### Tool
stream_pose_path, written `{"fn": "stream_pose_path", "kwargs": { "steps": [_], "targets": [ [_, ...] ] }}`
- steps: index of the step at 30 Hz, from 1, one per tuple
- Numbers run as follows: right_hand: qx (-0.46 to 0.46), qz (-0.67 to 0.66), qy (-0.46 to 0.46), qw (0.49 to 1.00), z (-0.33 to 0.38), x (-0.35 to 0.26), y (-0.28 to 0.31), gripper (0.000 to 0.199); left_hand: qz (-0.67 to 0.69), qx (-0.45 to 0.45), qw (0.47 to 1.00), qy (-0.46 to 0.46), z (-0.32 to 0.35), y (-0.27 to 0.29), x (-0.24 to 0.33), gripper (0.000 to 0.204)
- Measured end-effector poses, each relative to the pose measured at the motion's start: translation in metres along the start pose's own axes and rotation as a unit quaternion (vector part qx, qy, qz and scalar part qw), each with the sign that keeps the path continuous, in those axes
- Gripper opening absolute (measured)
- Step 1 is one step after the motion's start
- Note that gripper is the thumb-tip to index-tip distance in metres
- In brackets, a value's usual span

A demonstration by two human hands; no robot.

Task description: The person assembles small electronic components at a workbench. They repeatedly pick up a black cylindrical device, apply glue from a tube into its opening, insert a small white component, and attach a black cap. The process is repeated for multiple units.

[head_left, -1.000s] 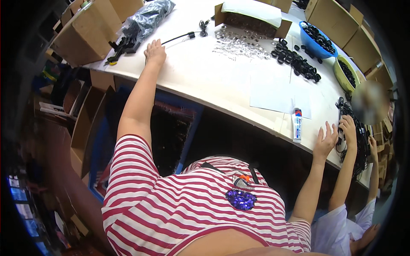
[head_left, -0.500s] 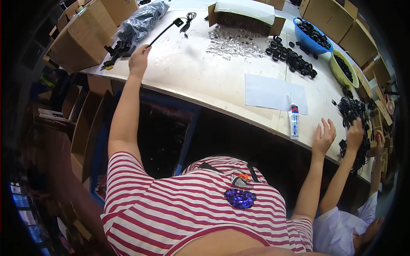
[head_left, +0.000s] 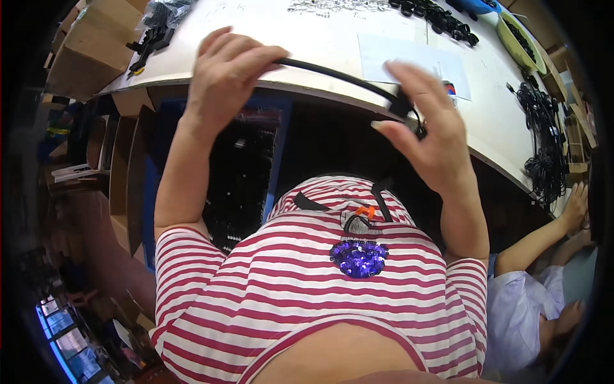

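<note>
My left hand (head_left: 227, 80) is closed on one end of a thin black flexible stem (head_left: 339, 75), held above the table's near edge. At its other end sits a small black block (head_left: 401, 105), with part of a dark cable beside it. My right hand (head_left: 438, 128) is around that block, thumb and fingers apart and the fingertips smeared by motion; it does not appear to grip it. Behind the right hand lies a sheet of white paper (head_left: 377, 54). A tube (head_left: 449, 88) with a blue and red label is mostly hidden by the fingers.
Black round caps (head_left: 441, 22) and clear pieces (head_left: 339, 5) lie on the white table (head_left: 307, 38). A green bowl (head_left: 540, 61) and bundled black cables (head_left: 543, 141) are at right, near another person's hand (head_left: 577, 208). Black parts (head_left: 152, 45) and a cardboard box (head_left: 96, 51) stand left.
The stem has been lifted off the table and brought nearer by my left hand. My right hand has moved left, up to the block. The view has tilted down.
</note>
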State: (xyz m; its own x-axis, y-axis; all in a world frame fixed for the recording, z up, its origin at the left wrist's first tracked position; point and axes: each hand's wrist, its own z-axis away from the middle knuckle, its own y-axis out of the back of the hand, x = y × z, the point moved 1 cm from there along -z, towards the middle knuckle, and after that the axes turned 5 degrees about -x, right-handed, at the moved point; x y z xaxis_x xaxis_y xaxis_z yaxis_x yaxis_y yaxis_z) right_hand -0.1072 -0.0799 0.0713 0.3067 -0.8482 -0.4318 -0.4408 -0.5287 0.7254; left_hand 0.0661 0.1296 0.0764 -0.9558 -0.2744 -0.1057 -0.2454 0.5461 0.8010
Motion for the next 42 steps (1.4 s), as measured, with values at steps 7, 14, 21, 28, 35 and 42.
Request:
{"fn": "stream_pose_path", "kwargs": {
  "steps": [7, 14, 21, 28, 35, 42],
  "targets": [
    [-0.026, -0.137, -0.213, 0.967, 0.049, 0.031, -0.042, 0.014, 0.296, 0.224, 0.919, 0.135, 0.018, -0.044, 0.047, 0.039],
    [-0.061, -0.289, -0.25, 0.922, 0.087, 0.038, -0.068, 0.015, 0.831, 0.231, 0.38, 0.335, 0.019, -0.099, 0.082, 0.064],
    [-0.105, -0.256, -0.219, 0.936, 0.098, 0.038, -0.08, 0.015, 0.838, 0.23, 0.395, 0.298, 0.006, -0.095, 0.079, 0.052],
    [-0.104, -0.259, -0.193, 0.941, 0.101, 0.048, -0.086, 0.023, 0.819, 0.206, 0.448, 0.293, 0.01, -0.091, 0.088, 0.053],
    [-0.189, -0.144, -0.187, 0.953, 0.147, 0.087, -0.139, 0.031, 0.791, 0.261, 0.503, 0.231, 0.033, -0.069, 0.058, 0.049],
    [-0.311, -0.153, -0.261, 0.901, 0.169, 0.1, -0.155, 0.037, 0.793, 0.215, 0.517, 0.241, 0.044, -0.061, 0.05, 0.046]
  ]
}}
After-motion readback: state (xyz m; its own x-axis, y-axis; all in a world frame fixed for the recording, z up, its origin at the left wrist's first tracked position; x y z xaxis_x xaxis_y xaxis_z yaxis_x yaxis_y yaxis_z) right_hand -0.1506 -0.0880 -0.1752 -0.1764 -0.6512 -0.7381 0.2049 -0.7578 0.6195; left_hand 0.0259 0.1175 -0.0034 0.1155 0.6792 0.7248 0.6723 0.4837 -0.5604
